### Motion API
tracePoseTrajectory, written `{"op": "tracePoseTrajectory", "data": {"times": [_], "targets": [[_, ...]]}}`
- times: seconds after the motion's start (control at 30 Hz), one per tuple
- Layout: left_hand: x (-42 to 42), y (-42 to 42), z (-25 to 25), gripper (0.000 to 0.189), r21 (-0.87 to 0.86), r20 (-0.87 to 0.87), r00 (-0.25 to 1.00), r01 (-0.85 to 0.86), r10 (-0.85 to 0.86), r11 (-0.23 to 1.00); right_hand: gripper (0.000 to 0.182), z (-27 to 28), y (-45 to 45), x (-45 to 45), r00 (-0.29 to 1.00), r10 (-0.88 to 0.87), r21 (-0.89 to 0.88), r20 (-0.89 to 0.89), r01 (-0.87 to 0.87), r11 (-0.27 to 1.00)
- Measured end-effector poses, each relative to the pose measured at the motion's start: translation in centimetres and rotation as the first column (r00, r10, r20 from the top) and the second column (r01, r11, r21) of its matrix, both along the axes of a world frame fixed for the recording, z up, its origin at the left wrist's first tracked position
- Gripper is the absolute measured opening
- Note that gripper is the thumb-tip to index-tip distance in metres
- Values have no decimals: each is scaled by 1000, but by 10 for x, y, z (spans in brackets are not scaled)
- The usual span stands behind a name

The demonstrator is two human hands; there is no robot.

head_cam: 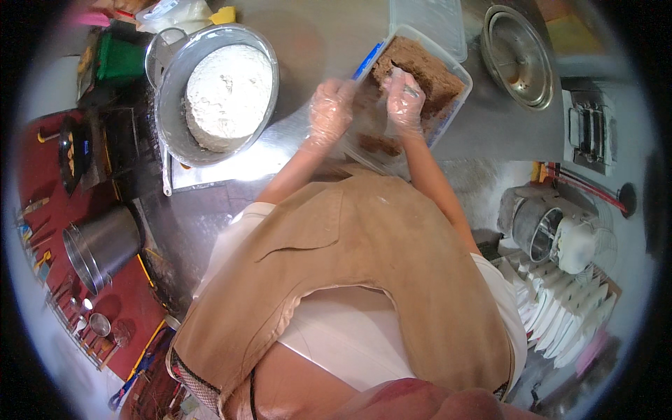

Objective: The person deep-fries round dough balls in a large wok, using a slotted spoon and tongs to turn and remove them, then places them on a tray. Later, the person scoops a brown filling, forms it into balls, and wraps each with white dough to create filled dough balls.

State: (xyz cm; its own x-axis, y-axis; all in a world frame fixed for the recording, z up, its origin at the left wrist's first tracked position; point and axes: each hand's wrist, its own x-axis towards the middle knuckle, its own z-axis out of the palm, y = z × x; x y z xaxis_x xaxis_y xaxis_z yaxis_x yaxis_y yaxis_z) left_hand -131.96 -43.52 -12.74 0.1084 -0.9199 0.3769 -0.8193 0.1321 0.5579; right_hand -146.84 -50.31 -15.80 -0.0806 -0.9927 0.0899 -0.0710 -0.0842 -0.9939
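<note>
My right hand [405, 100], in a clear plastic glove, is inside a translucent plastic tub [469, 79]. Its fingers curl into a crumbly brown mixture [430, 65] that fills much of the tub. Gloved the same way, my left hand [331, 111] is by the tub's left side, close to a blue clip [367, 62] on the rim. Those left fingers are bent and a little blurred, so whether they grip anything is unclear. More of the brown mixture [380, 144] lies at the near end, below my hands.
Left on the steel worktop [310, 47] stands a large metal pot [173, 126] holding a white floury mass [229, 94]. A metal lid [520, 58] lies at right. A clear plastic lid [428, 23] is behind the tub. A tall steel pot [105, 247] stands further left.
</note>
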Motion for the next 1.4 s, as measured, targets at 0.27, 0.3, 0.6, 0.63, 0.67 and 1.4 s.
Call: {"op": "tracePoseTrajectory", "data": {"times": [0.27,0.3,0.6,0.63,0.67,1.4], "targets": [[-4,-1,0,25,-36,11,999,-40,40,999,29,-66,-5,-60,867,57,-448,-495,-310,838],[1,3,-3,24,-22,10,998,-69,70,997,25,-29,-3,-60,804,15,-477,-595,-368,798],[-4,2,-6,23,-70,-29,996,-83,81,994,27,1,16,-27,654,61,-221,-754,-339,914],[-3,2,-7,22,-77,-37,996,-79,76,994,28,3,17,-19,629,77,-179,-774,-334,926],[-3,2,-7,22,-84,-46,996,-75,71,994,27,3,18,-15,610,75,-162,-789,-324,932],[-1,2,1,26,48,-33,997,-68,70,997,7,1,12,-55,890,-11,-592,-456,-294,750]]}}
